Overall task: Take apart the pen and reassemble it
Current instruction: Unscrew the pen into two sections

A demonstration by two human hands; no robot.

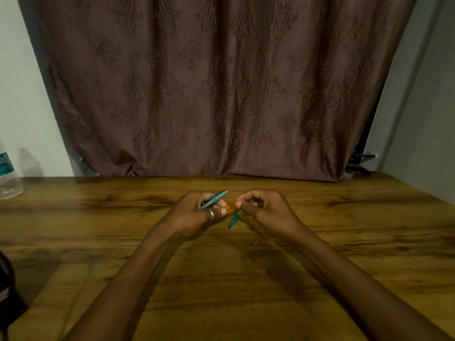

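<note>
A teal cap (214, 199) and an orange barrel (230, 207) are clamped by the left fingers (222, 212). The barrel is also pinched by the right fingers (246, 196). A bottle (8, 178) is seen at nine o'clock.

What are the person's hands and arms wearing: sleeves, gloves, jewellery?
No sleeves, gloves or watch in view. The left hand wears one silver-coloured metal ring. The right hand shows no ring. Both arms are uncovered down to the frame's bottom edge.
</note>
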